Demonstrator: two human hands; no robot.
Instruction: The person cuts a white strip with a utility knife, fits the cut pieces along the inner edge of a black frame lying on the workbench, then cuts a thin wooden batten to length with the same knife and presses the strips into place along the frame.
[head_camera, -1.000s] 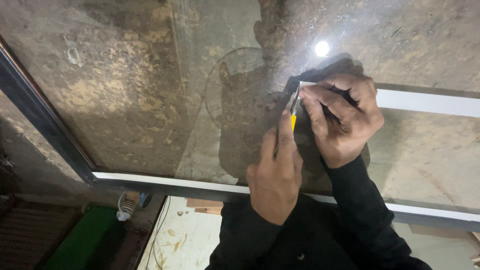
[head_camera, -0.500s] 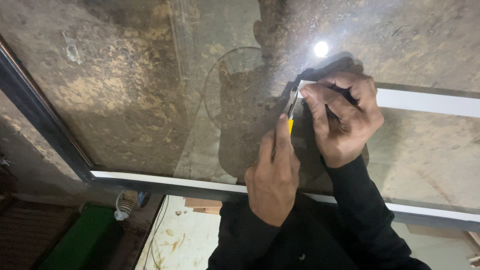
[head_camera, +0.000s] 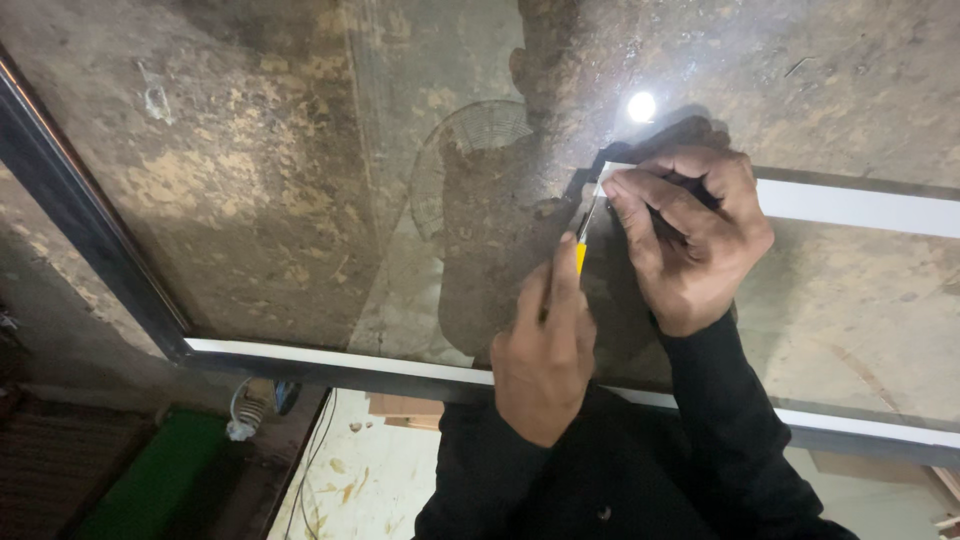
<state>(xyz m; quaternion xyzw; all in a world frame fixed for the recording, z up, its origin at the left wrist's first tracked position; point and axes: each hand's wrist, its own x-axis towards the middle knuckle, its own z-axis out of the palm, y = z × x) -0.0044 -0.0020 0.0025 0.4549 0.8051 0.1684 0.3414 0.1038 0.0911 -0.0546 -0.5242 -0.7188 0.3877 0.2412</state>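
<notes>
The left hand (head_camera: 545, 360) is closed around a small utility knife (head_camera: 583, 238), thumb and forefinger pinching its yellow body; a thin grey blade runs up from the yellow part, slightly tilted, its tip at the end of a white strip (head_camera: 850, 207) on a glass pane (head_camera: 300, 200). The knife is slim and mostly hidden inside the fist; only the bright yellow section and the narrow metal blade show. The right hand (head_camera: 690, 235) has its fingers curled and pressed down on the near end of the white strip, fingertips just beside the blade; whether it grips anything I cannot tell. The pane is dusty and reflective, showing a bright light spot (head_camera: 641, 106) and the outline of a fan; a dark metal frame (head_camera: 90, 240) with a white edge runs along its left and lower sides.
</notes>
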